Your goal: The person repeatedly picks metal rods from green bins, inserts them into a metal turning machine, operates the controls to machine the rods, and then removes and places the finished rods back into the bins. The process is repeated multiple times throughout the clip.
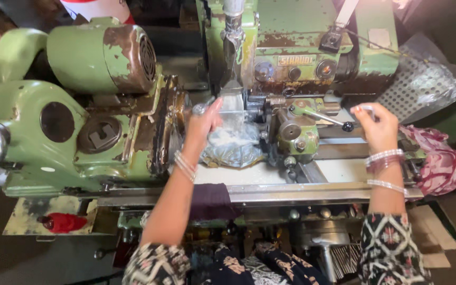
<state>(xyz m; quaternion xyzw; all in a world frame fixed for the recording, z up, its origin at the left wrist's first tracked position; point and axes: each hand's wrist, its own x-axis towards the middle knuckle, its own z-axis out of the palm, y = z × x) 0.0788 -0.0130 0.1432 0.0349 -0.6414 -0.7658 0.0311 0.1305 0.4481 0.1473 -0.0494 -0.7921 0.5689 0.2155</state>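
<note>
Presently, left hand: a small metal workpiece is pinched at the green lathe.
Right hand: fingers are curled near the black-knobbed lever; hold cannot be told.

The machine is pale green, its paint flaked to rusty brown around the motor housing. A red-capped bottle lies on the lower tray. The cloth at the right is pink with white markings. The sleeves are dark with a cream geometric print. Silvery bangles ring both wrists; one looks perhaps reddish. A dark purple rag hangs off the rail.
</note>
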